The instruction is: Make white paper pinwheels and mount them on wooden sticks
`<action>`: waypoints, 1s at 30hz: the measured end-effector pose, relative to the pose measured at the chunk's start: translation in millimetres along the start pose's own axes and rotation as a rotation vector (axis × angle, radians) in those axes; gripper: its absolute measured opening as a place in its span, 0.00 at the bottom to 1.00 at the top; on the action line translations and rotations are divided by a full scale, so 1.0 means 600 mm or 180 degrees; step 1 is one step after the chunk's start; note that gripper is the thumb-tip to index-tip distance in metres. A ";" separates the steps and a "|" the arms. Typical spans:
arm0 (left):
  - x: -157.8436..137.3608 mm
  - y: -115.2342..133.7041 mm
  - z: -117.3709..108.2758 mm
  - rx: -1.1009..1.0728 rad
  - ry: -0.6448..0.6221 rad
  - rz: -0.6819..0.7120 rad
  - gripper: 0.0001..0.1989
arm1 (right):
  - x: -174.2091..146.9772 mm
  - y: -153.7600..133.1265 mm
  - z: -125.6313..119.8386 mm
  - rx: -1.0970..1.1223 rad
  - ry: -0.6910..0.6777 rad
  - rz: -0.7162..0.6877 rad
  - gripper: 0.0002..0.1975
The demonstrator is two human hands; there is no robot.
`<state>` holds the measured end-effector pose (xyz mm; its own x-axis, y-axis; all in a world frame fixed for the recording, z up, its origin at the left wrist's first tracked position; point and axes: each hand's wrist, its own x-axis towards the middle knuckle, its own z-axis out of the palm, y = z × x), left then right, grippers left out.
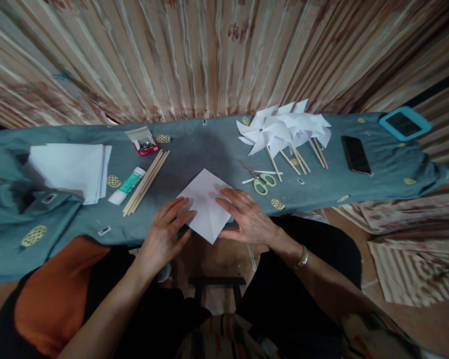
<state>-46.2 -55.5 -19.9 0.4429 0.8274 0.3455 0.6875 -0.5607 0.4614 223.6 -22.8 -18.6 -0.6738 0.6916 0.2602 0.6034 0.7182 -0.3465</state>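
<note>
Teal pineapple-print tablecloth [189, 149] carries a creased white paper square [205, 203] at its near edge, the left hand [166, 228] and right hand [253, 219] resting loosely spread on it, apparently mid-folding, where the next move calls for aligned corners.

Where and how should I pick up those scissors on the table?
Probably best by the green handles, coming from your near side with your right hand, which is the closer of your hands. The scissors lie flat with their loops toward you, while the blades point away and to the left, so that grip should keep fingers off the tips.
</note>
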 end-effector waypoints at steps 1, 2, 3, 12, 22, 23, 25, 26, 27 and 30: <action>0.000 0.004 -0.002 -0.0027 0.0045 -0.0031 0.17 | 0.001 0.005 -0.011 0.0030 0.0061 0.0037 0.40; 0.000 0.008 -0.006 -0.0064 0.0111 -0.0094 0.18 | 0.002 0.011 -0.023 0.0055 0.0130 0.0098 0.40; 0.000 0.013 -0.011 -0.0109 0.0201 -0.0203 0.19 | 0.002 0.019 -0.037 0.0068 0.0222 0.0186 0.40; -0.019 0.055 -0.025 -0.1877 -0.0087 -0.2580 0.25 | -0.017 0.092 -0.111 -0.1159 -0.0089 0.2003 0.17; -0.015 0.095 0.023 -0.3789 -0.0623 -0.3854 0.27 | -0.006 0.087 -0.099 -0.1369 -0.0393 0.2028 0.19; -0.010 0.099 0.026 -0.3875 -0.0631 -0.3905 0.27 | -0.003 0.086 -0.097 -0.1354 -0.0389 0.2022 0.18; 0.002 0.104 0.032 -0.3997 -0.0465 -0.3957 0.25 | 0.001 0.083 -0.095 -0.1331 -0.0374 0.2061 0.17; 0.008 0.104 0.035 -0.4024 -0.0325 -0.3954 0.24 | 0.002 0.082 -0.095 -0.1315 -0.0348 0.2116 0.16; 0.012 0.104 0.037 -0.4021 -0.0187 -0.3932 0.23 | 0.002 0.082 -0.095 -0.1278 -0.0302 0.2188 0.16; 0.017 0.099 0.038 -0.3833 0.0059 -0.3682 0.19 | -0.002 0.090 -0.101 -0.0827 0.0108 0.2461 0.14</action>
<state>12.2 -79.5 -7.5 0.0390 0.8003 -0.5984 -0.1843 0.5943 0.7828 282.5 19.7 17.4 -0.0157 0.9980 0.0619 0.9750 0.0290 -0.2203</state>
